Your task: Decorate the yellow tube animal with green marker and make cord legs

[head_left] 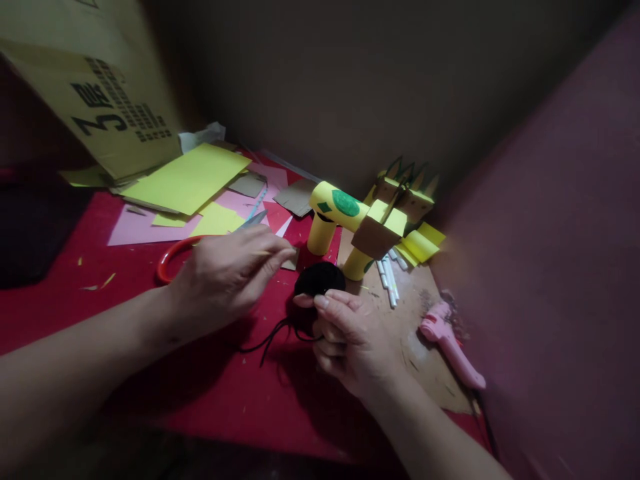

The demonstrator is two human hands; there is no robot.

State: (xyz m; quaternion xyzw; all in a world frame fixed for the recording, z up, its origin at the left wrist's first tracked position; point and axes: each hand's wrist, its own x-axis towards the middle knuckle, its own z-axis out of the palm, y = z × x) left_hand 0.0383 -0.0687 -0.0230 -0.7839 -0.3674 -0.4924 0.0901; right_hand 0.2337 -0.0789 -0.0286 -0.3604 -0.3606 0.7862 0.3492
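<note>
A ball of black yarn (320,279) rests on the red tablecloth (210,407), with loose strands trailing left. My right hand (350,333) is at its near side, thumb and forefinger pinched; other fingers curl by a black strand. What the pinch holds is too small to name. My left hand (225,273) is closed around a thin, pale stick-like piece whose end shows near the fingertips. Beneath and beside it lie red-handled scissors (175,257), partly hidden. Just behind the yarn stands a yellow paper-tube figure (345,208) with green patches and a cardboard block at its right.
Yellow sheets (190,179) and pink paper scraps lie at the back left beside a large cardboard box (95,93). At right, a cardboard sheet (415,333) bears white sticks (389,280) and a pink glue gun (453,343). A wall (560,267) borders the right side.
</note>
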